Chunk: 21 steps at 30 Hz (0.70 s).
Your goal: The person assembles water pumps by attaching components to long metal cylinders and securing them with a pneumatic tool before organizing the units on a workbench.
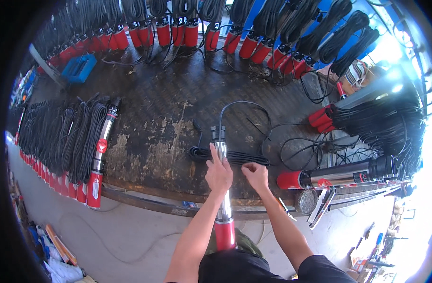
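Left hand (219, 173): fingers wrapped around the long steel cylindrical pump with red base (221, 188), which runs from the person's lap onto the worn metal desk (154, 141).
Right hand (255, 174): curled, fingertips pinching the bundled black cable coil (235, 156) lying across the pump just beyond both hands.
Right of hands: another steel-and-red pump (338, 175) lying sideways.

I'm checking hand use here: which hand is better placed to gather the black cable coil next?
Probably the right hand: it already pinches the cable coil, while the left hand rests on the pump.
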Motion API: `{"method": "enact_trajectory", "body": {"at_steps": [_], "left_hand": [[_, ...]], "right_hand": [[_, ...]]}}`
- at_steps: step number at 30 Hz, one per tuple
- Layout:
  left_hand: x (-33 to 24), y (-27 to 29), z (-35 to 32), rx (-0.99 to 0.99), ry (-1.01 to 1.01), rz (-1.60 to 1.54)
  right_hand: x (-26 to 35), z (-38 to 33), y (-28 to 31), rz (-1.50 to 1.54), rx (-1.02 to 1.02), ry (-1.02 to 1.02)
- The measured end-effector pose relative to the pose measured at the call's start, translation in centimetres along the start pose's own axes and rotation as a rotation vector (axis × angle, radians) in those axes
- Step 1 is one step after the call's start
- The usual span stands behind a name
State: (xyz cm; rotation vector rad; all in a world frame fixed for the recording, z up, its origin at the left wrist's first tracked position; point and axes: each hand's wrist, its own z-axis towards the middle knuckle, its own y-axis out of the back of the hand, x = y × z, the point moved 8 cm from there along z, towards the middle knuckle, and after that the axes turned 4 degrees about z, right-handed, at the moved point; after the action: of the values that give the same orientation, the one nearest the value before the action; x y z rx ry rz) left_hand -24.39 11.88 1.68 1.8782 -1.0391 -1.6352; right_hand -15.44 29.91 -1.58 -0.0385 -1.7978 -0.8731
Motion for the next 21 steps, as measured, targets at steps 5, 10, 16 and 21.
{"method": "enact_trajectory", "body": {"at_steps": [5,10,16,21], "left_hand": [[0.1,-0.2,0.1,0.021,0.038,-0.018],[0.2,-0.5,0.2,-0.034,-0.035,0.016],[1.0,-0.1,0.3,0.011,0.014,-0.003],[0.7,-0.5,0.6,0.065,0.03,-0.015]], "right_hand": [[12.0,3.8,-2.3,0.102,0.104,0.364],[15.4,5.6,-5.9,-0.244,0.173,0.619],[12.0,9.3,-4.8,0.063,-0.025,0.267],[4.5,16.7,-5.7,-0.207,-0.08,0.212]]}}
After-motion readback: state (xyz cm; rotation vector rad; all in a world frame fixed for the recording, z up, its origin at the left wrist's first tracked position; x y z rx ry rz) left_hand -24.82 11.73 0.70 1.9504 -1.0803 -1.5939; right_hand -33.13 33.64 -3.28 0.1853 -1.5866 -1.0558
